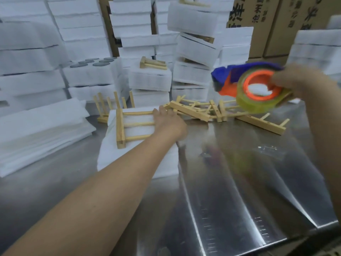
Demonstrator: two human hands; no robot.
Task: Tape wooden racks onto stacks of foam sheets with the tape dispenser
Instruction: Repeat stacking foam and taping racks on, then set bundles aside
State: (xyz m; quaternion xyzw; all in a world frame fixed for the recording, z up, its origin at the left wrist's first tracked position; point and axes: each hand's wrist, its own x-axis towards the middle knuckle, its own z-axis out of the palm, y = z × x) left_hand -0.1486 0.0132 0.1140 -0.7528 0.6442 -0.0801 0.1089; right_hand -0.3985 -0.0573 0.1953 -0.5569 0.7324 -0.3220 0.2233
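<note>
**Rack pinned on foam, dispenser raised**

Biggest item first: the stack of foam sheets (114, 159) sits on the steel counter (239, 182), left of centre. It is white, with soft edges and layers sagging a little at the corners. My read is that it is feather-light and squashy, so it would slide or dent under a hard pull. Best to press it down from above, not grab the edges.

On top lies the wooden rack (120, 126), pale timber, one square rail with three round pegs showing, flat across the foam. It looks stiff and light, and likely to skate unless pinned. The left hand (168, 121) does just that, laid over the peg ends, fingers stretched forward rather than wrapped.

Over on the right, up in the air above the counter, is the tape dispenser (254, 85): blue and orange body, yellowish clear roll, blurred. The right hand (302, 85) is clamped on the roll end. It looks like rigid plastic with an easy grip, and I'd keep fingers off the cutter end.
</note>
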